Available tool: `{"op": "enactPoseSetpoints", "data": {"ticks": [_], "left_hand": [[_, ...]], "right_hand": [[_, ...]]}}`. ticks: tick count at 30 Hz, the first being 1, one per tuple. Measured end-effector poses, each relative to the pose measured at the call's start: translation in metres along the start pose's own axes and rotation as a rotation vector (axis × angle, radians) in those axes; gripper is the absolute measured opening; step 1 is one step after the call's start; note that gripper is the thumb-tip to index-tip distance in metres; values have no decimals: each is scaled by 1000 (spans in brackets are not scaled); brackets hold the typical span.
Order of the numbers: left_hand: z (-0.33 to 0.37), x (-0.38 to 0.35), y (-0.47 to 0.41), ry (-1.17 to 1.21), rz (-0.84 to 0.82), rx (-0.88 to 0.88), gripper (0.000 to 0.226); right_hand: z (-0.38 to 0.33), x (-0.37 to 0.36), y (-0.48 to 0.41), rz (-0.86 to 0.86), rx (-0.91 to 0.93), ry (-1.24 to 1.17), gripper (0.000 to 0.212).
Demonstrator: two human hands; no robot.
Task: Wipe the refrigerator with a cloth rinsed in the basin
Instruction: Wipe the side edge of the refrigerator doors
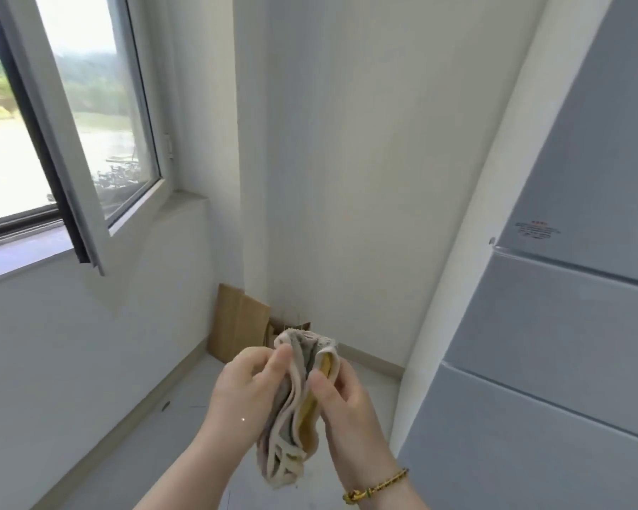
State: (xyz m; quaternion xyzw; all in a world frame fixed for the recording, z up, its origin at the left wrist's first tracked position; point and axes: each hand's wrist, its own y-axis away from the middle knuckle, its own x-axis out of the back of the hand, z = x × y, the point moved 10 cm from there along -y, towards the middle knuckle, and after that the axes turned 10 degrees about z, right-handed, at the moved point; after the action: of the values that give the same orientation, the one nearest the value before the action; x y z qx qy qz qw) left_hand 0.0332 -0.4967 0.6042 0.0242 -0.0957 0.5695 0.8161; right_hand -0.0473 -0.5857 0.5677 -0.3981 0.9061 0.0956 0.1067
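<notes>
1. The cloth [295, 406], bunched into grey, cream and yellow folds, hangs upright in the air between the two hands, its top edge above the fingertips and its lower end drooping below the palms
2. The left hand [244, 388] pinches the cloth's upper left side, thumb and forefinger closed on the fabric
3. The right hand [347, 395] grips the yellow fold on the other side, thumb pressed against it, fingers curled behind
4. A braided gold bracelet [376, 485] sits on the right wrist, below the gripping fingers
5. The refrigerator [568, 325], pale grey with stacked doors, stands to the right of the right hand, apart from the cloth
6. Beyond the fingertips, brown cardboard [236, 325] leans in the wall corner on the floor
7. Up and left of the left hand, a window [89, 123] stands open inward
</notes>
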Motion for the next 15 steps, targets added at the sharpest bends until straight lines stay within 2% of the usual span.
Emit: {"op": "enactPoseSetpoints", "data": {"ticks": [2,5,8,12,15], "left_hand": [[0,-32,2,169,-93,59,40],[8,-67,5,332,-194,112,48],[13,-98,6,483,-282,201,59],[24,-140,6,561,-400,251,60],[33,-165,-7,569,-430,262,53]], "right_hand": [[-12,13,-2,-2,24,-5,60],[-28,45,-9,108,82,83,52],[-43,77,-15,222,128,137,30],[-63,111,-22,336,148,159,35],[-85,140,-25,452,194,180,27]]}}
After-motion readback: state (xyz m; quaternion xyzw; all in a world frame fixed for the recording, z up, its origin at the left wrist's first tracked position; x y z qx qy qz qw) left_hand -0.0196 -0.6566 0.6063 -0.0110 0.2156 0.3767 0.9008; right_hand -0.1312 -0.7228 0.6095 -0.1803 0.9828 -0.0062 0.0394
